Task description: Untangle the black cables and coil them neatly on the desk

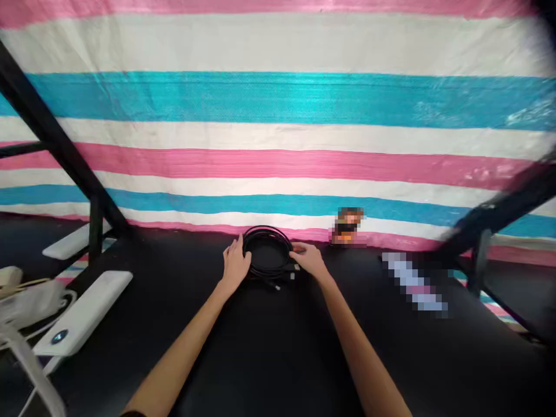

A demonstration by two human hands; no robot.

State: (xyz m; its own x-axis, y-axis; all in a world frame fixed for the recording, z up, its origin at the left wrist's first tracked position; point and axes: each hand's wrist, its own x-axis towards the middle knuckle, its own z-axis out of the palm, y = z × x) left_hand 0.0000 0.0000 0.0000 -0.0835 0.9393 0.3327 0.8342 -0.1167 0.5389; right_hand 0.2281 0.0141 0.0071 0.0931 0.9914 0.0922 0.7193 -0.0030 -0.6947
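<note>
A coil of black cable (270, 231) sits at the middle of the black table, near the striped sheet. Light-coloured plug ends (292, 276) stick out at its lower right, and another connector (274, 286) points toward me at the front. My left hand (237, 263) grips the coil's left side, thumb on the inner edge and fingers along the outside. At the right side, my right hand (309, 259) pinches the cable between thumb and fingers just above the plugs. Part of the cable is hidden by both hands.
A long white power strip (93, 307) lies to the left, beside white adapters and cords (32, 307). Blurred-out items stand at the back right (346, 226) and lie on the right (414, 282). Black frame bars (65, 139) slant up at both sides, before a striped sheet (278, 95).
</note>
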